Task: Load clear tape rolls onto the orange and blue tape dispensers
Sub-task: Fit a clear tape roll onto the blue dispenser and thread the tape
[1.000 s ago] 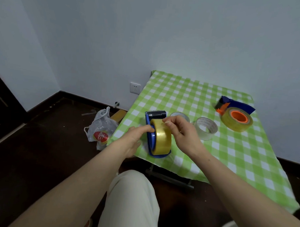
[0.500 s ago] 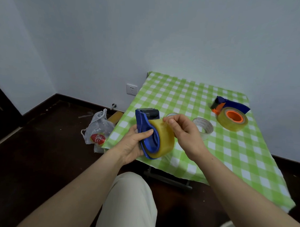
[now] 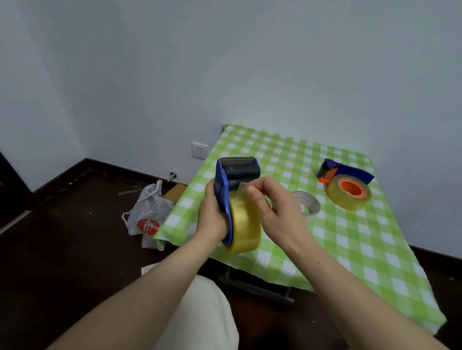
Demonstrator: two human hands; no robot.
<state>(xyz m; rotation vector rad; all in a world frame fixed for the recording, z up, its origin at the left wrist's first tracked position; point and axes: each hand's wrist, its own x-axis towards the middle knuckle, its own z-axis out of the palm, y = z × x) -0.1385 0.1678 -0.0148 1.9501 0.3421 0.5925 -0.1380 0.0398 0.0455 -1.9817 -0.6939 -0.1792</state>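
While the blue dispenser (image 3: 225,198) is held upright above the near left edge of the checked table (image 3: 353,252), the free end of the tape should be drawn up from the mounted roll (image 3: 245,227) toward the black roller and the serrated blade at the dispenser's top. Keep the strip flat and centred on the roller; a twisted or skewed strip is likely to stick to itself or miss the blade.

The left hand (image 3: 212,216) is wrapped around the dispenser's blue side plate, fingers closed on it, with the roll seated against the plate's right face. The right hand (image 3: 273,210) is just right of the dispenser, thumb and forefinger pinched together at the top of the roll. They appear to hold the clear tape end (image 3: 242,187), though the film is too transparent to confirm.

Well to the right of the blue dispenser, the orange dispenser (image 3: 342,178) lies flat on the table with a roll already on its hub. Between the two, a spare clear roll (image 3: 307,203) rests on the cloth, partly behind the right hand.
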